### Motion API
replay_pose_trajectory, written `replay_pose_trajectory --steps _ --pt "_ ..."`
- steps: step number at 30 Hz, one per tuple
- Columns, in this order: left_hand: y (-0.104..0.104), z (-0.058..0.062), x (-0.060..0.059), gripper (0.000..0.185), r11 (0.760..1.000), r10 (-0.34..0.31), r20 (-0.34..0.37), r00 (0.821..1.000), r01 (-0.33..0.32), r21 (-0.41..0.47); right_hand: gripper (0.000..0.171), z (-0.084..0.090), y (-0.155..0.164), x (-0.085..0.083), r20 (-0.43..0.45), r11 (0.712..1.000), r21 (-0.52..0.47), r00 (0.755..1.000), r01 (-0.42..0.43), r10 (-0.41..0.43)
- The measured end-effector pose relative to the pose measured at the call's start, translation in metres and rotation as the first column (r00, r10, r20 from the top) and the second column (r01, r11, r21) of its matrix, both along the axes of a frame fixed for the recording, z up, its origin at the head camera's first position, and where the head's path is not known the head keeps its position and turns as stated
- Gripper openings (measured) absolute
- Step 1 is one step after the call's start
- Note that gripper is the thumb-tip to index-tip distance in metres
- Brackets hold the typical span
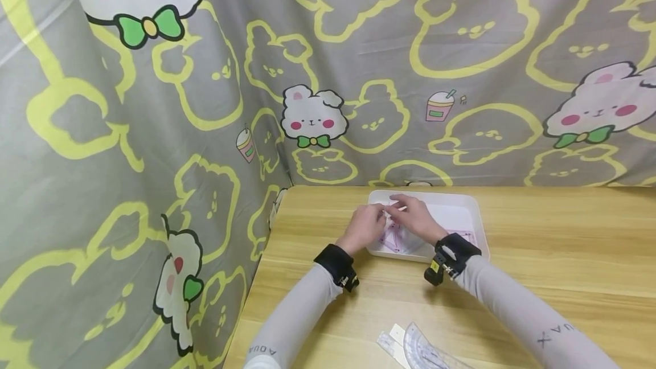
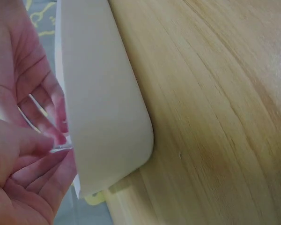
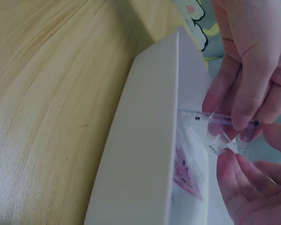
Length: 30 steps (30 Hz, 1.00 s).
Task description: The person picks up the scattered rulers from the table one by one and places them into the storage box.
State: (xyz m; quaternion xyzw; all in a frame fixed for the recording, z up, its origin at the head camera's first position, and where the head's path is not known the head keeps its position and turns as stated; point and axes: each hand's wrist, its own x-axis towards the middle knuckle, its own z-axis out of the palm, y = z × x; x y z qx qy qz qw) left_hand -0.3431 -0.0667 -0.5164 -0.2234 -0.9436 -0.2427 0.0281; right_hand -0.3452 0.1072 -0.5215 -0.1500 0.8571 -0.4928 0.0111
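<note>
Both hands meet over the left part of a white tray (image 1: 479, 226). A clear set square (image 3: 218, 117) with black scale marks is between them in the right wrist view. My left hand (image 1: 365, 226) pinches it between thumb and fingers. Facing it, my right hand (image 1: 416, 218) holds its corner with thumb and fingertips. Beneath the hands, a pink-edged triangle (image 3: 185, 173) lies in the tray under clear film. In the left wrist view the tray wall hides most of the set square.
A pink-edged rectangular piece (image 1: 467, 236) lies at the tray's right end. Nearer the front of the wooden table (image 1: 558, 244) are a clear protractor (image 1: 422, 352) and a clear ruler (image 1: 392, 346). A patterned grey curtain (image 1: 359, 61) hangs behind and on the left.
</note>
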Motion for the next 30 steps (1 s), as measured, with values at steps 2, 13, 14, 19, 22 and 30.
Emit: replay_pose_trajectory --steps 2,13,14,19,22,30 --pt "0.0 -0.003 -0.002 0.024 0.999 0.032 -0.021 0.999 -0.032 -0.005 0.042 -0.004 0.0 -0.002 -0.036 1.0 0.023 0.999 -0.006 0.007" --pt "0.005 -0.01 -0.011 0.018 0.982 0.06 -0.131 0.99 -0.082 -0.17 0.036 -0.021 0.005 -0.009 -0.275 0.952 0.299 0.95 -0.059 0.146" --pt "0.007 -0.009 -0.012 0.017 0.97 0.053 -0.149 0.987 -0.087 -0.228 0.036 -0.022 0.006 -0.009 -0.284 0.944 0.325 0.945 -0.061 0.159" --pt "0.019 -0.006 -0.014 0.016 0.841 -0.004 -0.241 0.971 -0.127 -0.525 0.036 -0.026 0.01 -0.006 -0.281 0.889 0.454 0.939 -0.052 0.198" --pt "0.023 -0.006 -0.017 0.021 0.777 0.001 -0.249 0.968 -0.158 -0.61 0.036 -0.027 0.012 -0.003 -0.271 0.863 0.502 0.938 -0.054 0.217" --pt "0.019 -0.012 -0.026 0.021 0.824 0.076 -0.154 0.985 -0.149 -0.547 0.034 -0.028 0.016 -0.001 -0.245 0.816 0.577 0.943 -0.044 0.224"
